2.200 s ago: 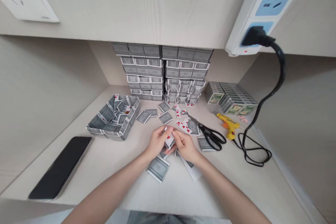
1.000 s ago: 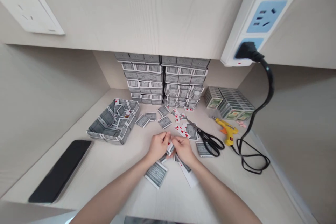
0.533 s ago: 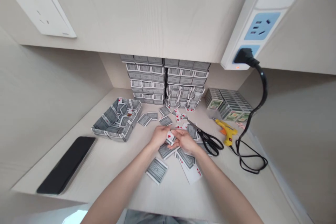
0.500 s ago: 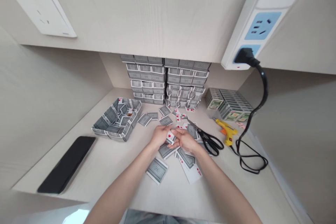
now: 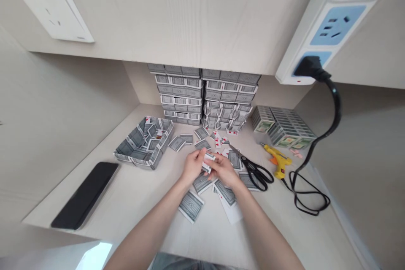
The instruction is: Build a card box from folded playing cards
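Note:
My left hand (image 5: pixel 192 165) and my right hand (image 5: pixel 224 169) meet over the middle of the desk, fingers pinched on one small folded playing card (image 5: pixel 208 161) held just above the surface. Loose cards lie around and under the hands, grey backs up (image 5: pixel 190 205) and red-heart faces up (image 5: pixel 218 140). A tray folded from cards (image 5: pixel 126 150) stands to the left with card pieces inside.
Two stacks of folded card trays (image 5: pixel 202 97) stand against the back wall. Black scissors (image 5: pixel 257 172), a yellow glue gun (image 5: pixel 278 162) with its black cord (image 5: pixel 311 197), and card packs (image 5: pixel 281 125) lie to the right. A black phone (image 5: pixel 85 194) lies at the left.
The hands stayed together on the card, turning and folding it; it now shows an edge instead of a red heart. The view shifted slightly.

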The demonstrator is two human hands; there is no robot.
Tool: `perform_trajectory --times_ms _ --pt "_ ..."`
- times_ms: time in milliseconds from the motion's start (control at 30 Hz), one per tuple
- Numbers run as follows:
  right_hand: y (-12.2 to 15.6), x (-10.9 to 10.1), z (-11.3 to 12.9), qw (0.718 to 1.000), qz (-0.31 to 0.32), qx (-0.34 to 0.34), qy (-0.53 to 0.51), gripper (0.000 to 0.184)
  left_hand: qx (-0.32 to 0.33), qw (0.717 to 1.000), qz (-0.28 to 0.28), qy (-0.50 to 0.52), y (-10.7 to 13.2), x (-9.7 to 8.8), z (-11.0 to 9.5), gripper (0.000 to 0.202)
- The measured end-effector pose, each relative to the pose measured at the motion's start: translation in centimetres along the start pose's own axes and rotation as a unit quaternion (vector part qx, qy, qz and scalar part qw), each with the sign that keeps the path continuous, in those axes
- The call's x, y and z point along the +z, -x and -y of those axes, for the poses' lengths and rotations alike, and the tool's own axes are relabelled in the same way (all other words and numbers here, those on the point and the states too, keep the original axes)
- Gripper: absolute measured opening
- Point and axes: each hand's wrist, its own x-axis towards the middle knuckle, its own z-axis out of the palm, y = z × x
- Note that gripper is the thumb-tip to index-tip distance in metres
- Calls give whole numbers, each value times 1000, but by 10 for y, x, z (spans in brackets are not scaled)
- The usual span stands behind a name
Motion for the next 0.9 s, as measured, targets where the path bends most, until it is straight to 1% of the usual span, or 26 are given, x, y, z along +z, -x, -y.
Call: perform_trajectory --times_ms 67,133,200,233,333,433,567,667,800,900 --pt "-3 2 -3 999 -37 -31 14 31 22 1000 -9 5 0 -1 -1 42" --pt "-5 0 -6 996 -76 -53 17 29 60 998 -18 -10 0 -2 -1 35" --pt "-7 -1 -9 993 -101 -64 17 29 93 995 -19 -35 0 -4 1 36" --pt "-8 -2 -9 992 -104 -65 20 30 102 993 -17 -52 1 -4 2 38" --pt "-6 -2 -6 994 -84 -58 29 32 109 988 -11 -104 2 -6 4 39" --pt "-2 -2 1 997 -63 -44 18 34 113 983 -23 -145 4 -6 2 37" --pt "1 -5 6 998 -44 -18 -31 36 111 970 -28 -216 7 -8 -5 35" --pt "2 -5 5 996 -32 -21 -80 38 105 960 -27 -256 9 -10 -10 35" --pt "4 1 5 990 -1 -33 -136 29 120 955 -22 -269 9 -11 -12 34" --pt "6 4 9 988 18 -22 -150 27 143 961 -19 -234 8 -11 -12 27"
